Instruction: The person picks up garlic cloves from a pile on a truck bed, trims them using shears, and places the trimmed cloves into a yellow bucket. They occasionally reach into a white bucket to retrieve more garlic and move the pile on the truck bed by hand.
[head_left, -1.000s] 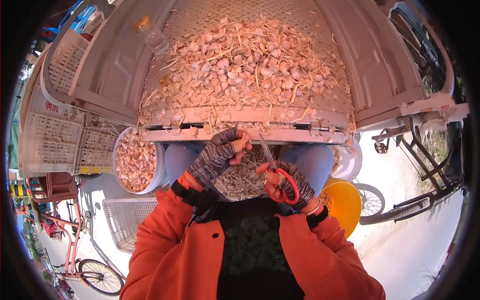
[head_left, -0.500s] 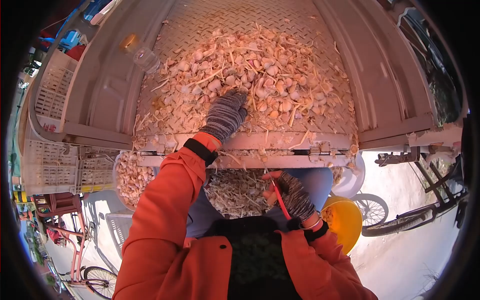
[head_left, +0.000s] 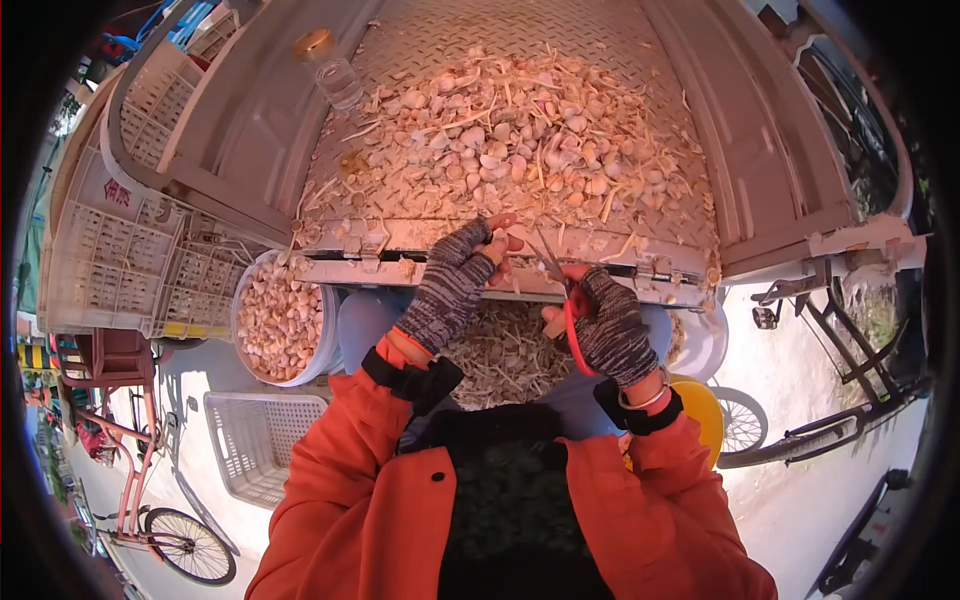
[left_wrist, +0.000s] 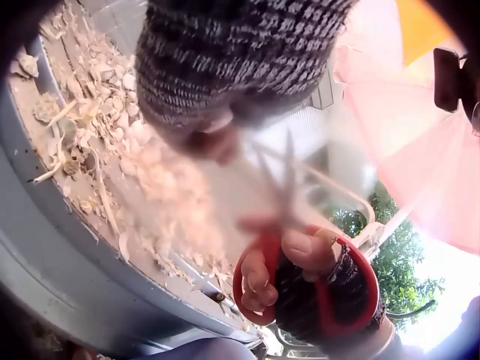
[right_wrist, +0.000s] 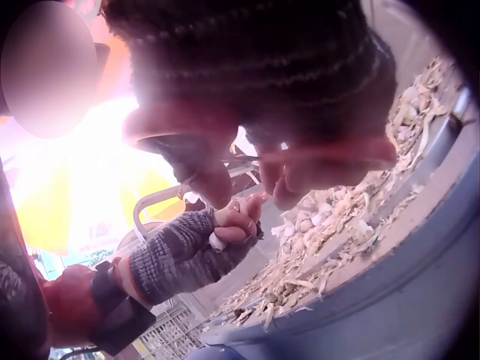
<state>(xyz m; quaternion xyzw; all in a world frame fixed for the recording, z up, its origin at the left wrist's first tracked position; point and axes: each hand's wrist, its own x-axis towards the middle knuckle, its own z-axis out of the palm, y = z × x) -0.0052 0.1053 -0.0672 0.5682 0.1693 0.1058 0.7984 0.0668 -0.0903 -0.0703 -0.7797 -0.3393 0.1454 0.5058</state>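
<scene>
Both hands wear grey striped fingerless gloves. My left hand [head_left: 445, 285] pinches a small pale garlic piece [right_wrist: 217, 241] above the truck bed's near edge, its fingers curled round it. To its right, my right hand [head_left: 612, 325] grips red-handled scissors [head_left: 573, 335], fingers through the loops. In the left wrist view the blades of the scissors [left_wrist: 285, 180] stand apart, near the left fingertips; whether they touch the garlic I cannot tell. Beyond both hands lies a heap of garlic [head_left: 520, 150] on the metal bed.
A jar with a yellow lid [head_left: 338, 82] stands at the heap's left. A white bucket of garlic [head_left: 280, 320] and an empty crate [head_left: 262, 440] are at left. Below the hands lie trimmings [head_left: 505, 355]. At right are a yellow bucket [head_left: 700, 405] and a bicycle [head_left: 740, 425].
My left hand has come back from the heap toward my body and now holds a garlic piece beside the scissors. My right hand has risen slightly with the scissors.
</scene>
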